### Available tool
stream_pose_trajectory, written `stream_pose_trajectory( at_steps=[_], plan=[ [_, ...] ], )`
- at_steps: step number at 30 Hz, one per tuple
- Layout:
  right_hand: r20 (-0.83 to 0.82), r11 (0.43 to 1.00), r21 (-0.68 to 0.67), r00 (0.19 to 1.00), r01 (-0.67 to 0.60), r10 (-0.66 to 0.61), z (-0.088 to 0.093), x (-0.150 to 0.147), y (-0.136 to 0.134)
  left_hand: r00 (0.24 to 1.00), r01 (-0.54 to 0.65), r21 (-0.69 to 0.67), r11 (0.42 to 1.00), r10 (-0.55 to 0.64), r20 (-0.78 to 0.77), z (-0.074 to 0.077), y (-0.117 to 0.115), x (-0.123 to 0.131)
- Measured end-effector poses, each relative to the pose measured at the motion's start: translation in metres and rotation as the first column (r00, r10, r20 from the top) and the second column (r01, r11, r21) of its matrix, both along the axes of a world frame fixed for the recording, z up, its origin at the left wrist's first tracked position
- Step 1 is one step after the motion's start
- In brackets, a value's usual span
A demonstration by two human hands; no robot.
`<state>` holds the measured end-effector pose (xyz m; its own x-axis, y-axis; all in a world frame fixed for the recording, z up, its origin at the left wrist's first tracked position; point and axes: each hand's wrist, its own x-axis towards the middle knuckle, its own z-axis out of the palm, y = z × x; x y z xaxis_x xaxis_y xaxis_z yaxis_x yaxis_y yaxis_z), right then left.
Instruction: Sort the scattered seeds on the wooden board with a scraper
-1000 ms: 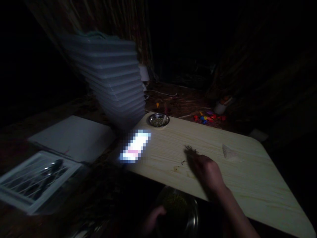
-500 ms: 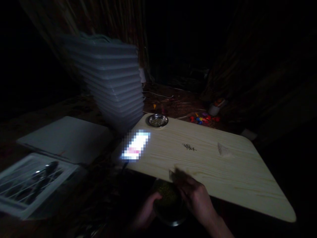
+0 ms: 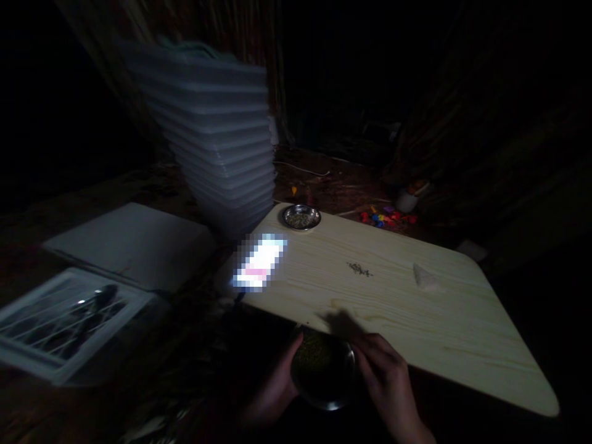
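Your left hand point(image 3: 276, 387) cups the steel bowl point(image 3: 324, 373) just below the table point(image 3: 439, 327) edge, your right hand point(image 3: 387, 382) curls at its rim (grip unclear), and one grain cluster point(image 3: 359, 269) lies uncollected mid-table.

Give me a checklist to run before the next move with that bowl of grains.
1. Left hand grips the bowl: ok, its fingers wrap the left rim.
2. Bowl sits at the near edge of the table: ok.
3. Right hand is free of grains: cannot tell, since it lies at the bowl's right rim with its palm hidden.
4. Table is swept of grains: not ok, a small pile lies mid-table.
5. Phone is away from the pile: ok, it lies well to the left.
6. Bowl is level: cannot tell, too dark.
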<state>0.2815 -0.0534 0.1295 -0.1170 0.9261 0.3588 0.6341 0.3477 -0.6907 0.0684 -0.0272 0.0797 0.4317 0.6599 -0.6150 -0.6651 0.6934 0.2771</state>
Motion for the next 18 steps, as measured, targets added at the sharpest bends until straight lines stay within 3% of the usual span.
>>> stream_pose_trajectory(
  at_steps=[4, 9, 13, 18],
  plan=[
    [0.043, 1.0, 0.004, 0.999, 0.019, -0.02, 0.005, -0.007, 0.025, 0.994, -0.111, -0.056, 0.992, 0.11, -0.024, 0.0, 0.004, 0.001],
    [0.185, 0.997, -0.039, 0.98, -0.065, 0.071, 0.007, -0.038, 0.044, 0.986, -0.163, -0.085, 0.983, 0.161, -0.034, -0.024, 0.011, -0.006],
    [0.18, 0.989, -0.065, 0.973, -0.131, 0.141, 0.002, -0.053, 0.026, 0.978, -0.193, -0.068, 0.979, 0.187, -0.088, -0.038, 0.012, -0.02],
    [0.162, 0.99, -0.086, 0.979, -0.11, 0.123, -0.002, -0.046, -0.004, 0.989, -0.136, 0.026, 0.99, 0.137, -0.054, -0.048, 0.009, -0.027]
  ],
)
